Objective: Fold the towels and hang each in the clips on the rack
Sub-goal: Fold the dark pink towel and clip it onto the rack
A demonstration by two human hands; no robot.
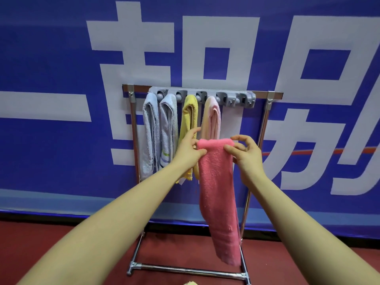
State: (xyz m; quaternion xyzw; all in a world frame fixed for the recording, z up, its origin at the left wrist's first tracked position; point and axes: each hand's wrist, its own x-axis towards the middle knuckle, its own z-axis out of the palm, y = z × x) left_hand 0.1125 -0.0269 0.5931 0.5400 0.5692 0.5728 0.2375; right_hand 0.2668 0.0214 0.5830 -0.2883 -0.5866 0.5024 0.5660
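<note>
Left hand (188,150): pinching the left end of the folded top edge of a pink towel (218,194).
Right hand (245,154): pinching the right end of the same fold.
Pink towel: folded into a long strip, hanging down between both hands, in front of the rack (265,124).
Clip bar (205,95): grey, across the rack top.
Already clipped, left to right: grey towel (150,136), second grey towel (169,128), yellow towel (188,118), pale pink towel (211,118).
Backdrop: blue banner (51,58) with large white characters.
</note>
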